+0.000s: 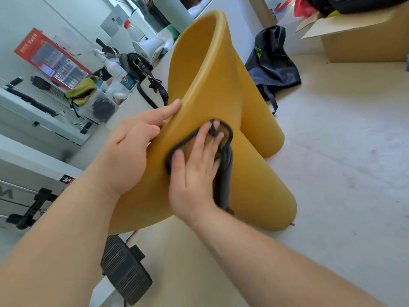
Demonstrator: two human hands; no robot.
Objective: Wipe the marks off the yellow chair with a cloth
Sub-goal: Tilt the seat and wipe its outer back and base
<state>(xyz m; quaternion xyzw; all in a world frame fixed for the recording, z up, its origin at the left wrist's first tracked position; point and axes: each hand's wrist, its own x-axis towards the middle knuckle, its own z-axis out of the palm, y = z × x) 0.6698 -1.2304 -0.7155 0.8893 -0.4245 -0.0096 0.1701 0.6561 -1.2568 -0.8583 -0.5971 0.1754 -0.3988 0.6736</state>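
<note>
My right hand (194, 169) covers most of the cloth (225, 173), so I cannot see the patch of yellow chair (210, 69) under it, or any marks there. My left hand (132, 147) hides the chair's near edge where it grips. The cardboard box (363, 38) is cut off by the top and right edges. The print on the red poster (52, 59) is too small to read.

The right hand (194, 171) presses a dark-edged brown cloth (223, 156) flat against the moulded yellow plastic chair (205, 85); the left hand (135, 147) grips its edge.
</note>
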